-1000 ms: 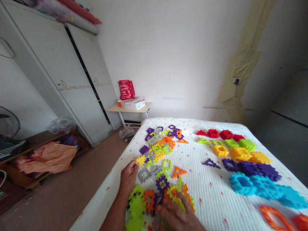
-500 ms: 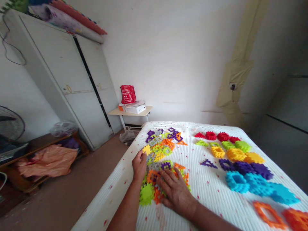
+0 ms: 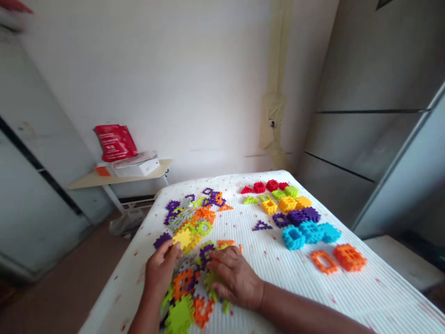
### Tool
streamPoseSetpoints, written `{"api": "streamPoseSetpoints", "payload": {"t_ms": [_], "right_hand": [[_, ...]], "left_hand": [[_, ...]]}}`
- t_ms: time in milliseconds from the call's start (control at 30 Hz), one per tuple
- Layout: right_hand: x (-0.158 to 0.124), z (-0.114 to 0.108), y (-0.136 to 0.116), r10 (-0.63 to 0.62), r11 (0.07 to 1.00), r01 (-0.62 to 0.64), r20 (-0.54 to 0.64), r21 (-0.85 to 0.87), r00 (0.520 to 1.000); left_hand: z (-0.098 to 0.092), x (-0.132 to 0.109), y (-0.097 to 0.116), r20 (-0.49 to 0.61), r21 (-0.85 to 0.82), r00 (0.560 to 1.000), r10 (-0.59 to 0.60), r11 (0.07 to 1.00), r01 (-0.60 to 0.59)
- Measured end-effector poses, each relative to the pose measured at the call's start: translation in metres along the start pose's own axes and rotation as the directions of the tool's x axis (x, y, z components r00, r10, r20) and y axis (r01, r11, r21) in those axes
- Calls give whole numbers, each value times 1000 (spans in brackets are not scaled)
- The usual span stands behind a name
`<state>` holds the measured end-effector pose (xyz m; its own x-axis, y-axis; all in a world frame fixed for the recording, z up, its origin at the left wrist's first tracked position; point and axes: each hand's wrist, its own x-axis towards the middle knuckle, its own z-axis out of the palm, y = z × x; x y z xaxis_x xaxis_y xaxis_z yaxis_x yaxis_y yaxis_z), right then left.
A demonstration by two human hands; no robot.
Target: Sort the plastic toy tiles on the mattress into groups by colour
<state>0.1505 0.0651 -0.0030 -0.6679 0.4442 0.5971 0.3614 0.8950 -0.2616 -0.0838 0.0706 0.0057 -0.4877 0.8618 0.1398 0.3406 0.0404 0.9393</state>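
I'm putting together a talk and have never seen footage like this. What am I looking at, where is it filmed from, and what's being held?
There is no machine here: these are a person's two bare hands, filmed by one camera worn on the head, looking forward and down.

The left hand pinches a yellow piece with toothed edges. The right hand is over the mixed pieces; whether it grips one is hidden.

Everything lies on a white ribbed cover with small red marks. On the right, more pieces are grouped by colour, from red pieces farthest away to orange pieces nearest.
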Motion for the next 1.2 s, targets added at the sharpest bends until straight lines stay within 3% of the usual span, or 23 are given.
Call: {"api": "streamPoseSetpoints", "payload": {"t_ms": [300,600,867,967,1033,1133,1200], "right_hand": [[36,1,5,277,961,-274,-135,42,951],[60,13,-9,370,926,-376,-92,-46,924],[64,6,-11,370,911,-371,-36,-180,928],[62,-14,-9,381,900,-383,-51,-207,923],[56,-38,-1,374,903,-384,-88,-191,923],[39,-92,29,396,895,-421,-176,-145,901],[23,-135,62,475,837,-519,-240,-173,847]], "left_hand": [[14,-22,24,191,-162,980,56,987,-25],[26,-25,19,137,-84,980,146,987,-136],[28,-29,20,150,-118,983,103,989,-85],[25,-27,18,168,-162,979,112,983,-85],[20,-24,16,166,-178,982,86,982,-56],[12,-19,14,94,-168,995,36,986,-20],[8,-17,14,33,-156,999,18,988,-13]]}}
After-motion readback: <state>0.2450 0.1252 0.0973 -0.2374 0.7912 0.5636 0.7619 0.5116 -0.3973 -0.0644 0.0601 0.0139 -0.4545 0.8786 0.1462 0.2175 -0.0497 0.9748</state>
